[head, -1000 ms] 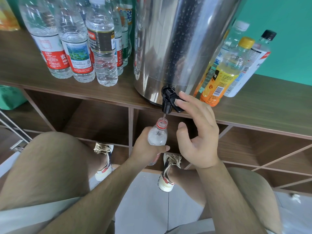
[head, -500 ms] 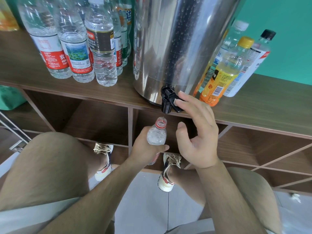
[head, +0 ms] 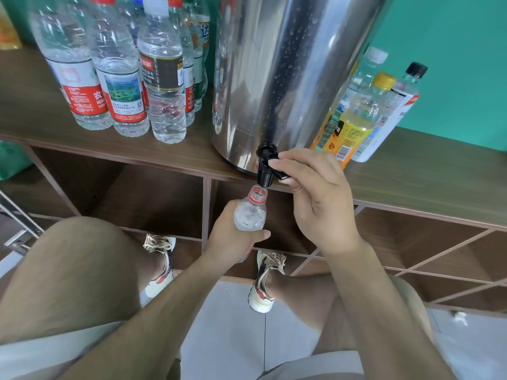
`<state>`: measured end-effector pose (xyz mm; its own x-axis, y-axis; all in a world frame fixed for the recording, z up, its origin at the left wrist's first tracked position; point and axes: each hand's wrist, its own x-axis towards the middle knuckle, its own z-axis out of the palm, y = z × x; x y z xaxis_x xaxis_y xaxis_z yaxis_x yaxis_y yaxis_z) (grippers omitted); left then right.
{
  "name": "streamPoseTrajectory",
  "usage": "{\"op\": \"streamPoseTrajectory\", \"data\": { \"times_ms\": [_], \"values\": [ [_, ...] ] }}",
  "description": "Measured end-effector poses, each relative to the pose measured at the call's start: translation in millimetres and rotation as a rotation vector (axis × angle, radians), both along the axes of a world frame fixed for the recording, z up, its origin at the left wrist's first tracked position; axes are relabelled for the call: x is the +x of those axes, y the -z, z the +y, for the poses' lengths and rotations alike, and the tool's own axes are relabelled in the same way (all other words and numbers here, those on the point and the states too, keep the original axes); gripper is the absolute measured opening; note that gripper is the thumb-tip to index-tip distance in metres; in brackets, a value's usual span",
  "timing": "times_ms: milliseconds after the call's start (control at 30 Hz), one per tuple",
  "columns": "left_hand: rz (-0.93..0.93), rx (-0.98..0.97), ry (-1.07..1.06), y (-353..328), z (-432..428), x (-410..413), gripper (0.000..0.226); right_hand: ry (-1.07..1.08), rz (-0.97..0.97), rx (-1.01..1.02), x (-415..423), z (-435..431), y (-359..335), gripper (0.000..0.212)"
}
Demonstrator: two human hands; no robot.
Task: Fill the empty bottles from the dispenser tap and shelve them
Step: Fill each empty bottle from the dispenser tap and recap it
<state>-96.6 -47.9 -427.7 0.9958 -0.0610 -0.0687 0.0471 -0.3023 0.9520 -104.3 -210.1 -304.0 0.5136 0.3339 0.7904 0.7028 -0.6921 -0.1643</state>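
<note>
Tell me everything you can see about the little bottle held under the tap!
The small bottle is clear plastic, with a red ring round its open neck and no cap. Its shoulder looks misty inside; the rest hides behind the left hand, which grips its body. It leans slightly right, mouth just under the black tap.

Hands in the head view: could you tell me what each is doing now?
Left hand: grips the small bottle.
Right hand: pinches the tap lever.
</note>
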Motion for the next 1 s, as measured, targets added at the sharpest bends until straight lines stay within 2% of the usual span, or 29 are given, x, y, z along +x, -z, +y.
{"op": "streamPoseTrajectory", "data": {
  "times_ms": [167,333,433,500,767,900,1000],
  "values": [
    [-0.019,-0.055,-0.025,-6.8,1.1,-3.4,0.066,-0.044,0.083,-0.048,6.9,5.3,-29.1,0.019],
    [-0.024,-0.043,-0.013,-14.0,2.8,-5.9,0.065,-0.038,0.293,-0.131,22.1,16.1,-64.3,0.021],
    [-0.017,-0.052,-0.019,-17.4,3.8,-6.6,0.065,-0.044,0.352,-0.027,14.1,11.7,-62.4,0.016],
    [-0.012,-0.074,-0.022,-18.2,3.8,-6.9,0.066,-0.009,0.407,0.057,5.1,6.3,-52.6,0.024],
    [0.012,-0.065,-0.014,-23.7,1.2,-8.3,0.068,0.300,0.582,0.206,-15.6,-14.1,7.7,0.033],
    [0.021,-0.059,-0.008,-25.2,0.6,-7.8,0.067,0.464,0.594,0.187,-0.8,-19.7,13.7,0.031],
    [0.026,-0.053,-0.002,-25.1,0.6,-6.7,0.067,0.561,0.687,0.138,16.0,-20.1,8.7,0.035]
  ]
}}
